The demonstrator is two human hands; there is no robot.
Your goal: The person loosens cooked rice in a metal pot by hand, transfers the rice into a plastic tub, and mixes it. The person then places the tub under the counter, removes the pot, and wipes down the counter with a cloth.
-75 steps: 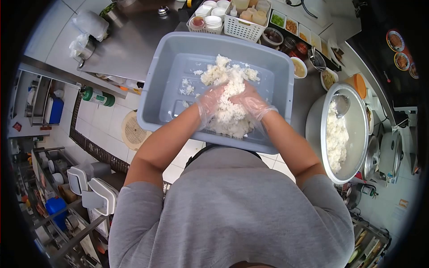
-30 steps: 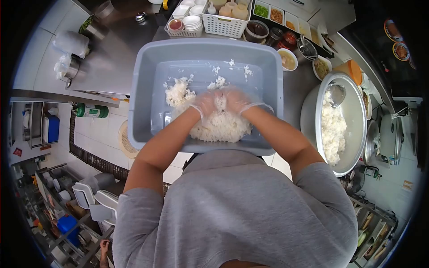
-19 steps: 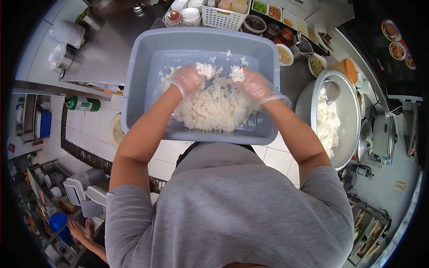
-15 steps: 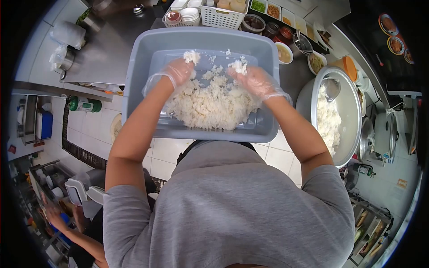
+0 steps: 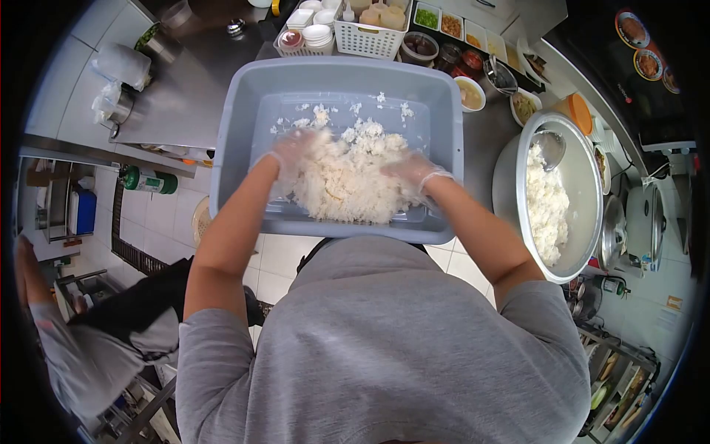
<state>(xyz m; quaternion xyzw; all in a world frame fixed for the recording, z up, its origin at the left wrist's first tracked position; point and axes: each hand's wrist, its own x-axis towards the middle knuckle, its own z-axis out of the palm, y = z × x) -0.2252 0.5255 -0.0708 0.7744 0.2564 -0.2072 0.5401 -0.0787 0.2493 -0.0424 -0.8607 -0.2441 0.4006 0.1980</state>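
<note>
Left hand (image 5: 297, 152): at rice (image 5: 355, 181), lifted clump gone; fingers unclear (blurred)
Right hand (image 5: 409, 172): likewise
Plastic tub (image 5: 347, 78): rice likely recombined toward near edge

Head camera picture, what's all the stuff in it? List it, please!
Tub: one, greyish blue, centre
Pot: one, silver, right
Rice: two heaps, white, tub and pot
Scoop: one, silver, in pot
Bottle basket: one, white, beyond tub
Small cups: several, white, beside bottle basket
Food bowls: several, white, upper right
Topping trays: several, white, top
Large cylinder: one, green, left
Counter: one, silver, upper left
Shelf items: count unclear, mixed colours, lower right
Other person: one, grey and black, lower left
Person's shirt: one, grey, bottom
Left hand: one, clear glove, blurred, at rice
Right hand: one, clear glove, at rice
</note>
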